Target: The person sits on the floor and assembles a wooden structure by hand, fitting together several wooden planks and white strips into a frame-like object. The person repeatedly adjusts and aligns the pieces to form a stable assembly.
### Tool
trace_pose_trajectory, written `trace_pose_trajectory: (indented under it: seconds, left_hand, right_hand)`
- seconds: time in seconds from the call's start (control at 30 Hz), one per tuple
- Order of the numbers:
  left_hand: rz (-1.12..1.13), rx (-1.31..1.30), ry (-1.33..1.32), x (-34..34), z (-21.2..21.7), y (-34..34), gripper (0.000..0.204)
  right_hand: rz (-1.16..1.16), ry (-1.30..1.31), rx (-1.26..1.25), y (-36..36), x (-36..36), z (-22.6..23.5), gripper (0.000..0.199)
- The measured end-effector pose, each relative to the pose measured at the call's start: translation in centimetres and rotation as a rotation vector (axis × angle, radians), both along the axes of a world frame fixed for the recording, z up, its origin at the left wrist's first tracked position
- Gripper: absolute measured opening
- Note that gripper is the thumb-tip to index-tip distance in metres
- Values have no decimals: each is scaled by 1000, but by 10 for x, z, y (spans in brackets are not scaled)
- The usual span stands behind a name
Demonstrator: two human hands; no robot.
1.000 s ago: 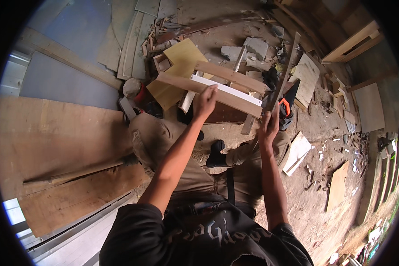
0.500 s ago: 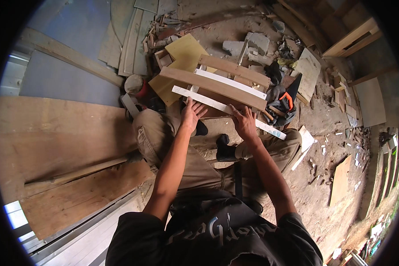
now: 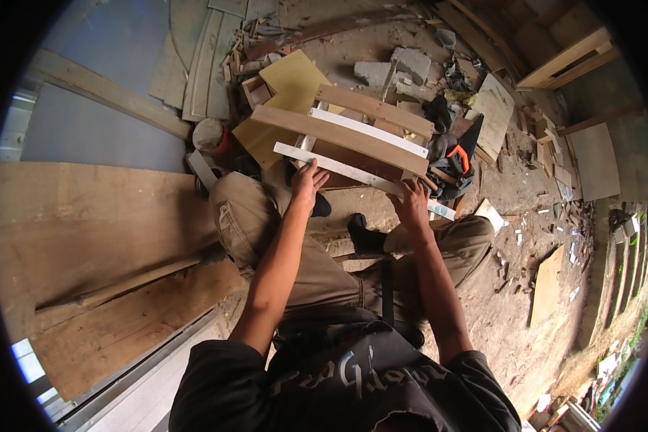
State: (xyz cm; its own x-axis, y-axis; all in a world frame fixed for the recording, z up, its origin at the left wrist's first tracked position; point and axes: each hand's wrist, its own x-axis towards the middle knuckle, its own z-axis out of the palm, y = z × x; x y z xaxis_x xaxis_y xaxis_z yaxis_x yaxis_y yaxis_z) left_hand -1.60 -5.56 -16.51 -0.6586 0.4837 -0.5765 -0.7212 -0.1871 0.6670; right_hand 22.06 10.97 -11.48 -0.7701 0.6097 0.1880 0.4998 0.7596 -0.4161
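A small frame of wooden slats (image 3: 338, 133) stands on the dirt in front of my knees. A long white strip of wood (image 3: 353, 175) lies across its near edge. My left hand (image 3: 307, 181) presses on the strip's left part, fingers spread over it. My right hand (image 3: 412, 204) grips the same strip further right, near where it juts past the frame. A second white strip (image 3: 367, 131) lies between two brown slats higher up the frame.
Large plywood sheets (image 3: 86, 237) lie at my left, a yellow board (image 3: 288, 83) behind the frame. An orange and black tool (image 3: 459, 158) sits to the right of the frame. Concrete lumps (image 3: 399, 68) and wood offcuts litter the dirt floor.
Both hands came down from the frame's upper slats to the white strip at its near edge. The right hand let go of the long thin stick it held upright.
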Motion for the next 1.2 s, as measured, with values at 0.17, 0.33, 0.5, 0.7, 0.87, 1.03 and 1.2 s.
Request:
trace_pose_trajectory:
  seconds: [0.17, 0.33, 0.5, 0.7, 0.87, 1.03, 1.2]
  left_hand:
    - [-29, -37, 16, -5, 2, -1, 48]
    - [-140, -87, 55, -3, 12, -1, 45]
    - [-180, -125, 74, -5, 13, -3, 41]
    - [-145, -201, 128, -5, 11, -2, 39]
    - [-111, -186, 150, -1, 10, 0, 40]
    - [-137, -185, 186, -4, 1, -4, 51]
    - [-88, -193, 178, 4, 6, -8, 44]
  right_hand:
    - [7, 28, 7, -3, -7, 4, 41]
    - [-5, 11, -75, 3, -6, -8, 46]
    - [-21, 46, 44, 2, -11, -8, 42]
    - [-41, 35, 2, 1, -15, -4, 42]
    - [-22, 26, -42, 5, -13, -9, 45]
    - [-34, 31, -36, 2, -15, -3, 44]
    - [-9, 43, -34, -4, -7, 1, 43]
